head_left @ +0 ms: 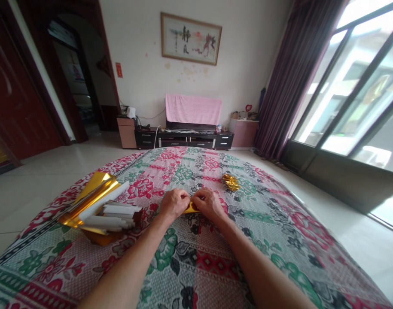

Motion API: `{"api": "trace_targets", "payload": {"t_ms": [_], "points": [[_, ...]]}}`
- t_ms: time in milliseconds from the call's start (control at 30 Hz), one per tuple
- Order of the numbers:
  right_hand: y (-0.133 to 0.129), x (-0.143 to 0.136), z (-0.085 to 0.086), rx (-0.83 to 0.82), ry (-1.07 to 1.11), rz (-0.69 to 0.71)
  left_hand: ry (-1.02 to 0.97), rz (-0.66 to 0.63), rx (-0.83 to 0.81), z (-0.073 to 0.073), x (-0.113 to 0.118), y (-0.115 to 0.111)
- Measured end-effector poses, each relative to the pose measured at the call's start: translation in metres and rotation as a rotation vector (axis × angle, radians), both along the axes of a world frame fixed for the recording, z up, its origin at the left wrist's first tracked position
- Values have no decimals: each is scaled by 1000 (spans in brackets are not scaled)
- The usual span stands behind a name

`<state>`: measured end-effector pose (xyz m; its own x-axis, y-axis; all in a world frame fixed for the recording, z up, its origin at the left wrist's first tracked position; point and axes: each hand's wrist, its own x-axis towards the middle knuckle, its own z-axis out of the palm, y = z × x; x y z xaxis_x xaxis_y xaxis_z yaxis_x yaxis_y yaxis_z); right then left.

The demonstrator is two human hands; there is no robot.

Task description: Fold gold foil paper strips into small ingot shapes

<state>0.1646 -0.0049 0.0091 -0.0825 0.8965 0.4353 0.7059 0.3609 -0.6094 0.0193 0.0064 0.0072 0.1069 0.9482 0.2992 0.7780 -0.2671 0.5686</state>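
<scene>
Between my two hands, low over the patterned tablecloth (pixel 183 249), is a small piece of gold foil paper (pixel 191 207). My left hand (pixel 175 203) pinches its left side, fingers closed. On the right side my right hand (pixel 209 202) grips it the same way, thumb and fingers pressed together. My knuckles hide much of the paper, so its full shape does not show. Beyond my right hand lies a small bunch of folded gold foil pieces (pixel 231 182). Left of my left hand rests a pile of gold foil sheets (pixel 102 191) with white rolled or folded papers (pixel 117 214).
The round table's edge curves away in front of me. Past it stands a low black cabinet (pixel 186 140) with a pink cloth (pixel 193 109) draped over something on top. A purple curtain (pixel 289 77) and large windows (pixel 351 94) are at right, a doorway at left.
</scene>
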Motion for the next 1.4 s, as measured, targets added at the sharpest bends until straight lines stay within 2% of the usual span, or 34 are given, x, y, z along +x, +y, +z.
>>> {"api": "trace_targets", "payload": {"t_ms": [233, 567, 733, 967, 1200, 1400], "points": [[5, -4, -11, 26, -111, -41, 243, 42, 35, -5, 2, -1], [2, -7, -16, 60, -148, -59, 198, 14, 63, -7, 3, -4], [3, -8, -19, 77, -134, -69, 192, -51, 81, -8, 2, -4], [1, -6, -20, 109, -193, -14, 219, -98, 116, -7, -6, -3], [-12, -4, -15, 91, -250, 2, 233, -229, 151, -9, -20, -4], [-19, 3, -11, 71, -325, 74, 241, -302, 139, -6, -28, -8]]}}
